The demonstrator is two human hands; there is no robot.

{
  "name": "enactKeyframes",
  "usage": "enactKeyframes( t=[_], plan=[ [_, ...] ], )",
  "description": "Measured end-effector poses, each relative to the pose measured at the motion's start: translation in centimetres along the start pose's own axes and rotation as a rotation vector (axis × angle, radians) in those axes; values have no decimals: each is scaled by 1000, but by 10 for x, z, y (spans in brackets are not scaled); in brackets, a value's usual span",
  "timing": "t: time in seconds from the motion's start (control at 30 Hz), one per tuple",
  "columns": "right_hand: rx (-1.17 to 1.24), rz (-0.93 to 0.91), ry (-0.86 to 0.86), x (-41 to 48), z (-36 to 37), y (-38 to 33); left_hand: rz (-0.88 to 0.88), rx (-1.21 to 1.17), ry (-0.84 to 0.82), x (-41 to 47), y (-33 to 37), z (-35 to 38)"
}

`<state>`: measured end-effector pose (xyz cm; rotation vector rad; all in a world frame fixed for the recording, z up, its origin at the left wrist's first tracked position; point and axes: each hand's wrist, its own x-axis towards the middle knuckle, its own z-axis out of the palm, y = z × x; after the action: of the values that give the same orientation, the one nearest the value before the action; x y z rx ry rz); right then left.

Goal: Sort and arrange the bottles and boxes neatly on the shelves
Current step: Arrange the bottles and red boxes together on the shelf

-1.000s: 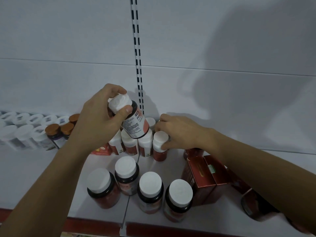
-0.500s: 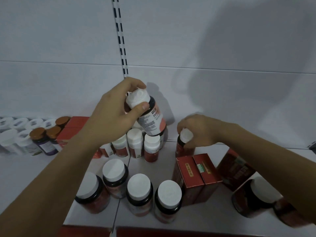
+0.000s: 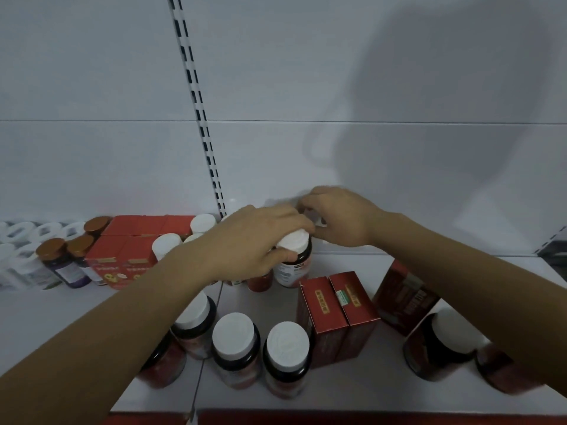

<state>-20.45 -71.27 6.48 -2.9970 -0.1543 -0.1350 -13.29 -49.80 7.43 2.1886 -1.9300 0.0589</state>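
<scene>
The white shelf (image 3: pixel 61 317) ran under a plain white back panel (image 3: pixel 306 72) split by a slotted upright (image 3: pixel 196 99), all in dim light. My right hand (image 3: pixel 340 219) curled near the back wall, its fingertips blurred, so I could not tell whether it held anything. My left hand (image 3: pixel 254 240) gripped the white-capped dark bottle (image 3: pixel 294 262) around its cap and shoulder, hiding part of it. The bottle stood upright, cap up, long axis vertical, just behind the paired red boxes (image 3: pixel 334 314).

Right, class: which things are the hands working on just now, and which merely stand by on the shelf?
Worked on: left hand, gripping the white-capped bottle; right hand, just behind it, grasp hidden.
Standing by: front bottles; dark red boxes; brown-capped bottles; bright red boxes.
</scene>
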Motion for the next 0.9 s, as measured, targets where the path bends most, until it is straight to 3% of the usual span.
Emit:
enactKeyframes(
  t=[0.2, 0.4, 0.63, 0.77, 0.9],
  plan=[
    [-24, 1, -145, -14, 1, 7, -37, 323, -57, 4, -9, 31],
    [57, 61, -135, -20, 3, 8, -95, 267, -67, 8, -11, 44],
    [169, 227, -260, -15, 12, -1, -155, 178, -27, -11, -23, 33],
    [287, 268, -243, -3, 22, -7, -279, 197, -66, -25, -37, 26],
    [282, 275, -220, 4, 24, -9, -280, 163, -83, -30, -38, 26]
  ],
)
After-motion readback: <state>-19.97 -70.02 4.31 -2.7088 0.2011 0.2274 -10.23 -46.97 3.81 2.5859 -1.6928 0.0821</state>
